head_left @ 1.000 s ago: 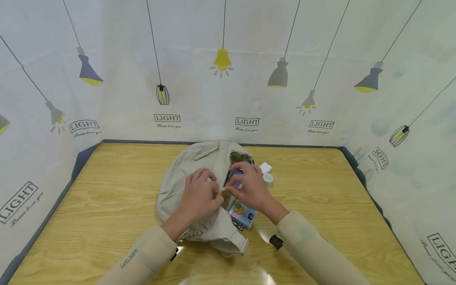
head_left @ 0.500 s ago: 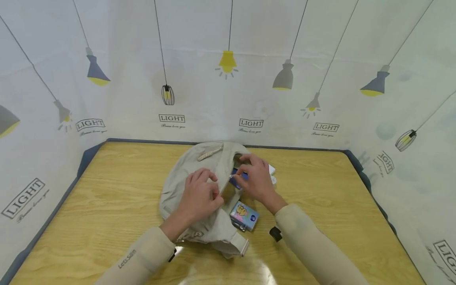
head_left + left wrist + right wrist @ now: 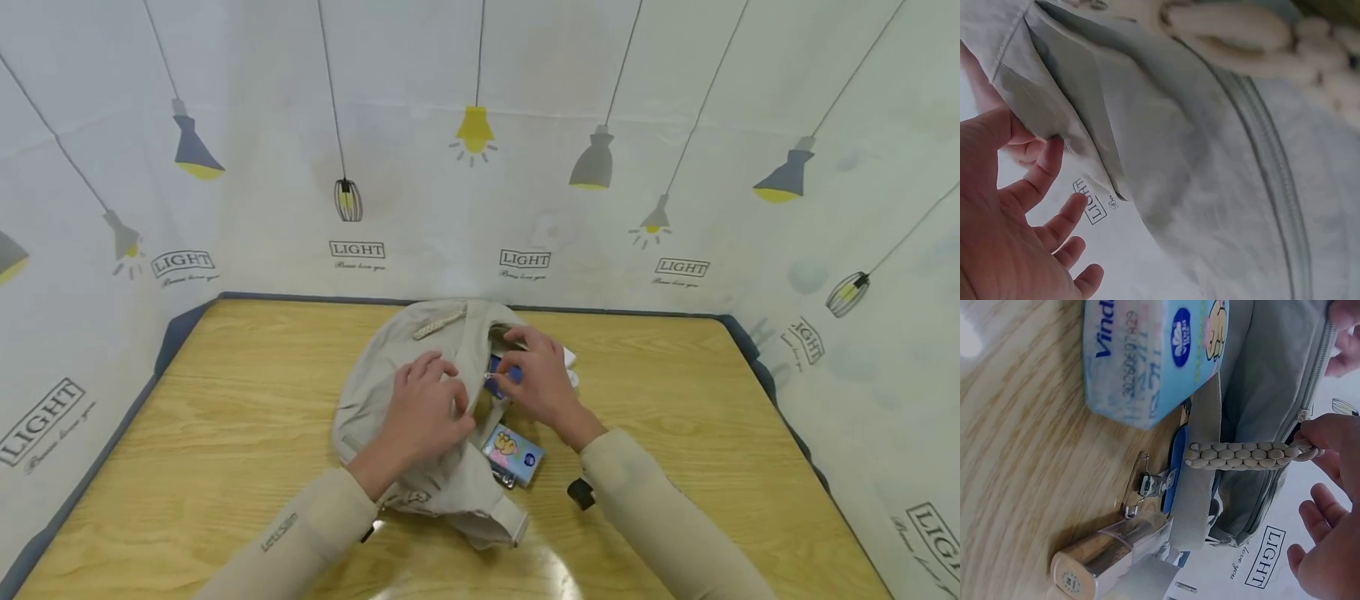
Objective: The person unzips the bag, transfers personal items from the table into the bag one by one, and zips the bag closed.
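Note:
A beige fabric bag [image 3: 375, 392] lies on the table with its zipped opening toward the right. My left hand [image 3: 423, 408] is on the bag; in the left wrist view, its thumb and forefinger pinch the fabric edge of the opening. My right hand [image 3: 543, 379] pinches the cord end of a braided zipper pull [image 3: 1235, 456] right by the slider. In the right wrist view the zipper gapes below the slider, showing the grey lining [image 3: 1241, 497]. A blue item [image 3: 504, 375] shows beside my right fingers in the head view, partly hidden by them.
A light-blue Vinda tissue pack [image 3: 515, 454] lies against the bag's right side. Near it are a metal clip with a pin [image 3: 1154, 481] and a clear-sided bottle with beige contents [image 3: 1110, 562]. A wide strap end [image 3: 498, 525] lies toward the front. Printed sheeting [image 3: 420, 150] walls the table's back.
My right hand has moved back and rightward along the opening with the zipper pull, then slightly forward again. More of the tissue pack shows. My left hand stays at the bag.

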Tool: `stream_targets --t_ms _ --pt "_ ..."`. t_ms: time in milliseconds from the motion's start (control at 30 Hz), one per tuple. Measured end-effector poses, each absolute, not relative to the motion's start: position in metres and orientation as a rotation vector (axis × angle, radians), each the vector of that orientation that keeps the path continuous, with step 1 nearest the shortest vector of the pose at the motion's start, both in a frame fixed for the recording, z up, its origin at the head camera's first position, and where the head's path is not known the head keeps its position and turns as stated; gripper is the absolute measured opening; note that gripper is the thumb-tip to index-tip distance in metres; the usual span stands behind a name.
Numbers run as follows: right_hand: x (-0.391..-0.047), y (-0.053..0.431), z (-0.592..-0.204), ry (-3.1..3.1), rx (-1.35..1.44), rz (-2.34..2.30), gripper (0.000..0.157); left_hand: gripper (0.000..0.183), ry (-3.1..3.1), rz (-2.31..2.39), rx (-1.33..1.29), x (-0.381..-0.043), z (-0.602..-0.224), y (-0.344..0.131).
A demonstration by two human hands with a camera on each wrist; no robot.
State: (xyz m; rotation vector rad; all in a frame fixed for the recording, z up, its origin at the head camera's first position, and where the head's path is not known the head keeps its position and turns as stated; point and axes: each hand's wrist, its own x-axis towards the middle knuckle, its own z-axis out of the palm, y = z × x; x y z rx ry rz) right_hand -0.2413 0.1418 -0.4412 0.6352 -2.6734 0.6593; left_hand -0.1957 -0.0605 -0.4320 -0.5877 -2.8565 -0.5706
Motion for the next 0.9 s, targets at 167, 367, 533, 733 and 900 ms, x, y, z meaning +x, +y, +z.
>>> stream_targets --t_ms 167,367,533,733,900 --pt "-0.239 0.139 -0.441 -2.668 0.648 0.678 0.014 0.018 -2.886 -0.462 -0.579 -0.207 -0.431 -0.054" --pt "-0.237 0.135 -0.440 -2.665 0.621 0.670 0.016 0.017 -2.824 -0.331 -0.594 -0.226 -0.429 -0.049" --pt "-0.236 0.130 -0.441 -2.650 0.566 0.605 0.017 0.013 -2.799 -0.240 -0.645 -0.235 -0.426 -0.045" --pt "-0.237 0.124 -0.439 -2.663 0.514 0.572 0.017 0.016 -2.731 -0.229 -0.634 -0.238 -0.427 -0.049" --pt "-0.241 0.120 -0.438 -2.632 0.496 0.573 0.017 0.018 -2.712 -0.247 -0.613 -0.238 -0.426 -0.054"
